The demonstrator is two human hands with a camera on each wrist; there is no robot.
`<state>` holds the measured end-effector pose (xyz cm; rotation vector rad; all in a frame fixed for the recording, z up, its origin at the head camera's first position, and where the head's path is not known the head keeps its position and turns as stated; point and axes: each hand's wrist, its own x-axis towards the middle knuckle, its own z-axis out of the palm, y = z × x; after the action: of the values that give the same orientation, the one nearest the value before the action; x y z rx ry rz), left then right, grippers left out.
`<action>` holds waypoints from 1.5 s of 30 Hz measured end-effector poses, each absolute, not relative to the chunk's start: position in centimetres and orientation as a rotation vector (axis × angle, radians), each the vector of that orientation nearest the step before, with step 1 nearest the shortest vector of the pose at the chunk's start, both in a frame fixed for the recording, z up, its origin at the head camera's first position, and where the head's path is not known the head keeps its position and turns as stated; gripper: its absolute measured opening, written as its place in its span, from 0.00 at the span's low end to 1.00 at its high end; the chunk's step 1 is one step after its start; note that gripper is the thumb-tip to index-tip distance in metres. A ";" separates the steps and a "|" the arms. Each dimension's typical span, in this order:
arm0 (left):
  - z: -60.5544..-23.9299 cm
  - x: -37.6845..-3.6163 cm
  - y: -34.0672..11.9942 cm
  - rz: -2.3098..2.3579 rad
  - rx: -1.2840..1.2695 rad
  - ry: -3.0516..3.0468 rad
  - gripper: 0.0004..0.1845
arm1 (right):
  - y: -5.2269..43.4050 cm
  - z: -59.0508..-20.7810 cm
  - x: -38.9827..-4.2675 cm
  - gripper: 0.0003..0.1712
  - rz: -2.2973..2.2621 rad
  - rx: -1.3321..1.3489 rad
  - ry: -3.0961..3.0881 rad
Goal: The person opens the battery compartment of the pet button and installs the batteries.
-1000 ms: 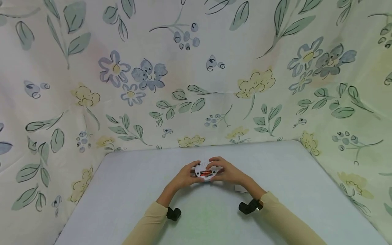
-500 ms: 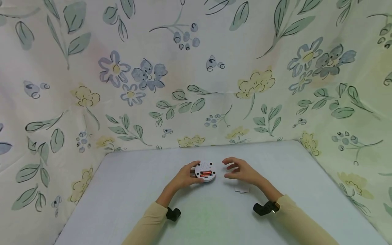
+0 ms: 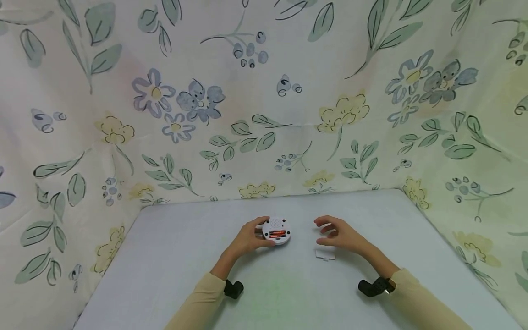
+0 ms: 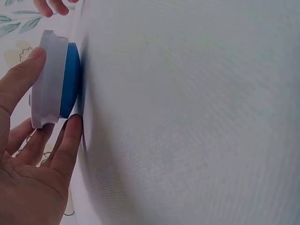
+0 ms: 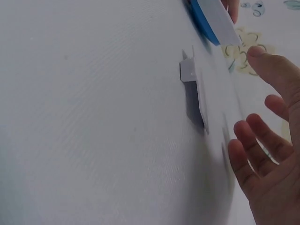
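Note:
My left hand (image 3: 246, 237) grips the left side of a round white device (image 3: 276, 223), thumb on the near edge and fingers round the far side. Two orange-red batteries (image 3: 277, 234) lie side by side in its uncovered compartment, and small holes dot the face above them. Seen edge-on in the left wrist view, the white casing (image 4: 49, 84) has a blue underside (image 4: 71, 79). Over to the right, my right hand (image 3: 342, 234) hovers with loosely bent fingers and holds nothing. Just below it a small white battery cover (image 3: 326, 255) lies on the table, its tab (image 5: 188, 70) showing in the right wrist view.
A pale cloth-like surface covers the table (image 3: 185, 266). Behind and at both sides hangs a fabric (image 3: 255, 156) printed with flowers and leaves. Black wrist cameras (image 3: 234, 289) are strapped to both forearms.
My right hand has come off the device and moved right, over to the battery cover, uncovering the batteries and the cover to view. The left hand keeps its grip in place.

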<state>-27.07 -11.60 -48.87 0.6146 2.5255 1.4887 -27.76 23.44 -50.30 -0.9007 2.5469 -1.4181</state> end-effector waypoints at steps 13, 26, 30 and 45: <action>-49.1 -27.2 -11.8 1.494 0.620 2.523 0.42 | 25.4 -50.4 -25.1 0.37 -1.356 -0.907 2.666; -48.6 -27.0 -11.8 1.489 0.598 2.514 0.42 | 25.6 -51.4 -23.4 0.31 -1.160 -1.029 2.848; -48.7 -27.1 -11.8 1.497 0.605 2.506 0.42 | 25.6 -51.6 -23.2 0.20 -1.099 -1.015 2.883; -48.9 -27.2 -11.9 1.475 0.596 2.505 0.42 | 25.4 -51.0 -23.4 0.12 -1.143 -0.995 2.829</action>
<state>-27.21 -11.85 -48.85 0.5957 2.5046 1.4755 -23.38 25.39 -51.05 -0.9953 2.8290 -1.1426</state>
